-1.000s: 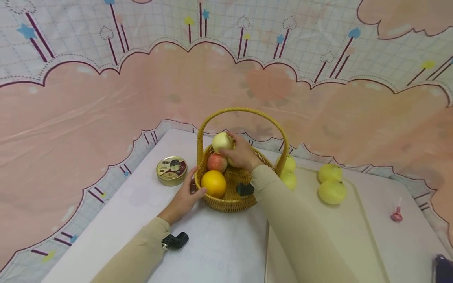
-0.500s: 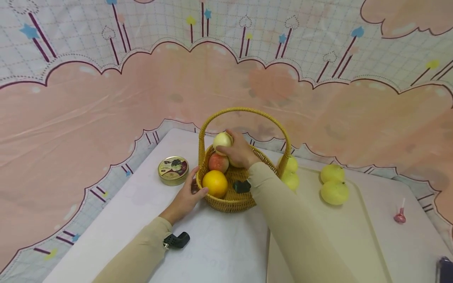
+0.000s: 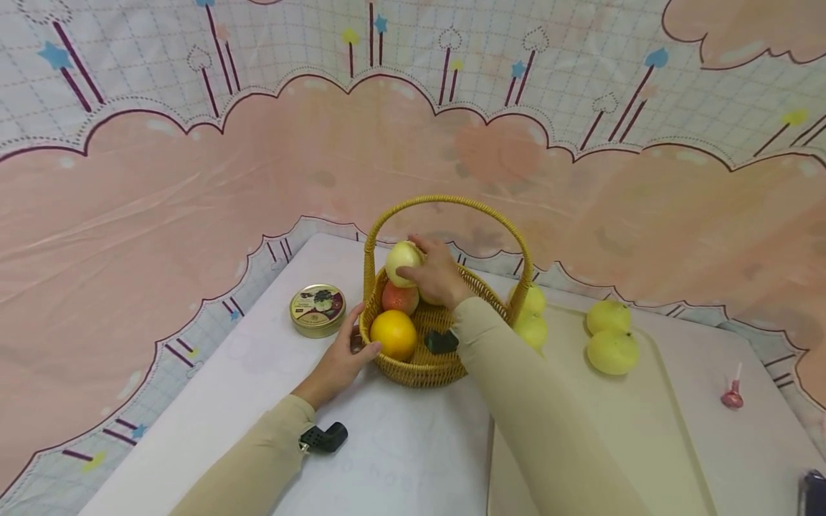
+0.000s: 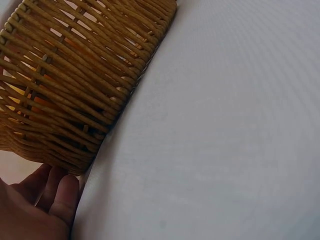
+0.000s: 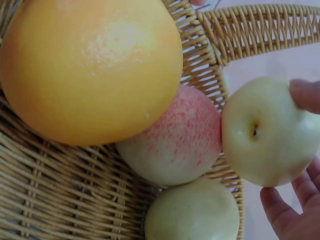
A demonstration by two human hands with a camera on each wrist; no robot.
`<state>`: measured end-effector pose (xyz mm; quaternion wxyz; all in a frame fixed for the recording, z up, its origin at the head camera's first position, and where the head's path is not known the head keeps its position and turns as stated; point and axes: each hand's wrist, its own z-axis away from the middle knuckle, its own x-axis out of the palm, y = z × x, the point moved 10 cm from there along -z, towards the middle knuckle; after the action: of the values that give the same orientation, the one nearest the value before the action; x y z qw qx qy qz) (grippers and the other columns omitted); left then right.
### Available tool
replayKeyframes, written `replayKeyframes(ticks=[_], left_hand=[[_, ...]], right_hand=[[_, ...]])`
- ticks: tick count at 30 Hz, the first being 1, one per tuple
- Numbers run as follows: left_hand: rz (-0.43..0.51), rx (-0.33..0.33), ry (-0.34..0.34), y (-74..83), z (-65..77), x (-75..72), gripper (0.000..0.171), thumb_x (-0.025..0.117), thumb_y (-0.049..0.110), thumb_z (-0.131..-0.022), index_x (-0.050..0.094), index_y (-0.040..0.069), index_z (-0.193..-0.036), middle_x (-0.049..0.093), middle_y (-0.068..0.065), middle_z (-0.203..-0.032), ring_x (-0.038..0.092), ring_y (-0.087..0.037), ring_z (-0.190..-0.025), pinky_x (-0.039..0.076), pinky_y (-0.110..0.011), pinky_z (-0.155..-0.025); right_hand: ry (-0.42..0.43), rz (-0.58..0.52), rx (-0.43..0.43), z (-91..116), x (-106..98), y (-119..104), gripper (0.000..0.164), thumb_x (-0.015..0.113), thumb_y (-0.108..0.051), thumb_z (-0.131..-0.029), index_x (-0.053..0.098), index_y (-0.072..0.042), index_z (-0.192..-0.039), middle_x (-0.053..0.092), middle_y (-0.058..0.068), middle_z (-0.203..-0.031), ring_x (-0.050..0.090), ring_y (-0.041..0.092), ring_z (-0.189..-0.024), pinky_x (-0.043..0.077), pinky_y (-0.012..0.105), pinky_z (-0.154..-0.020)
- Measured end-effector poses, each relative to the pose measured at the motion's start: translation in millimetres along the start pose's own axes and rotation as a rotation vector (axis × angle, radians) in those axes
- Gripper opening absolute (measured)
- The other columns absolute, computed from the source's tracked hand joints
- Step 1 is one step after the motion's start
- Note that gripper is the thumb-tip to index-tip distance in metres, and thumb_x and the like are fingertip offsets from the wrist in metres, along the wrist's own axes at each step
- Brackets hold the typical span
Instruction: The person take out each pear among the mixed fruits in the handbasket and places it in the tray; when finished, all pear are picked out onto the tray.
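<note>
My right hand [image 3: 437, 272] holds a pale yellow apple-like fruit [image 5: 267, 132] at the back left rim of the wicker basket [image 3: 419, 374]. In the right wrist view the thumb and fingertips pinch its sides, and it meets the red-speckled peach [image 5: 185, 142]. Inside the basket, an orange [image 3: 393, 335] lies at the front left, the peach behind it. Another pale fruit [image 5: 194, 212] lies beside the peach, mostly hidden by my right hand in the head view. My left hand [image 3: 338, 362] grips the basket's left side, thumb at the rim and fingers against the outer wall.
A round tin [image 3: 317, 309] stands left of the basket. To the right lies a cream tray [image 3: 594, 430] with yellow-green fruits [image 3: 613, 351]. A pink lollipop [image 3: 732, 394] is farther right. The basket's tall handle [image 3: 445, 198] arches over my right hand. A dark object [image 3: 812, 493] lies at the lower right edge.
My right hand and the pale fruit have shifted slightly left relative to the basket, lower against the peach. My left hand keeps its place on the basket. The head view has moved a little.
</note>
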<state>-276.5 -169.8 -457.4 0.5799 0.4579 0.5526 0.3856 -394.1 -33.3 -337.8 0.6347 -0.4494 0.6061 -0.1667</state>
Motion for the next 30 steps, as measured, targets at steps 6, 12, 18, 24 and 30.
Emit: replayKeyframes(ticks=[6,12,18,24,30], left_hand=[[0.009,0.005,-0.003,1.3,0.2,0.6,0.079,0.061,0.027,-0.1,0.012,0.019,-0.161,0.042,-0.027,-0.144,0.046,-0.036,-0.126,0.035,-0.051,-0.108],[0.001,0.001,0.001,0.9,0.5,0.3,0.079,0.061,0.027,-0.1,0.011,0.019,-0.161,0.041,-0.027,-0.144,0.045,-0.036,-0.126,0.035,-0.052,-0.108],[0.0,0.006,-0.001,2.4,1.0,0.7,0.078,0.06,0.027,-0.101,0.011,0.019,-0.161,0.041,-0.027,-0.145,0.045,-0.037,-0.126,0.035,-0.052,-0.108],[-0.003,0.009,-0.004,2.5,1.3,1.3,0.077,0.06,0.027,-0.101,0.011,0.019,-0.161,0.041,-0.027,-0.146,0.045,-0.037,-0.128,0.033,-0.053,-0.109],[0.005,0.012,-0.005,3.5,1.5,1.5,0.077,0.06,0.028,-0.101,0.011,0.019,-0.161,0.04,-0.026,-0.146,0.044,-0.037,-0.128,0.033,-0.053,-0.109]], right_hand=[[-0.06,0.0,-0.057,5,6,-4,0.073,0.075,-0.02,-0.088,0.042,-0.005,-0.152,0.044,0.018,-0.148,0.05,0.032,-0.124,0.045,0.044,-0.101],[-0.111,-0.087,-0.011,11,9,4,0.074,0.073,-0.024,-0.09,0.038,-0.008,-0.154,0.045,0.015,-0.15,0.053,0.031,-0.123,0.047,0.044,-0.098],[-0.129,-0.134,0.028,17,12,11,0.072,0.071,-0.034,-0.093,0.038,-0.013,-0.153,0.046,0.015,-0.146,0.055,0.03,-0.119,0.049,0.044,-0.096],[-0.11,-0.143,0.032,19,12,15,0.073,0.07,-0.037,-0.093,0.038,-0.01,-0.152,0.045,0.017,-0.147,0.055,0.031,-0.12,0.05,0.044,-0.095],[-0.131,-0.137,0.034,23,14,18,0.077,0.069,-0.038,-0.093,0.034,-0.011,-0.155,0.041,0.015,-0.151,0.05,0.031,-0.128,0.049,0.044,-0.096]])
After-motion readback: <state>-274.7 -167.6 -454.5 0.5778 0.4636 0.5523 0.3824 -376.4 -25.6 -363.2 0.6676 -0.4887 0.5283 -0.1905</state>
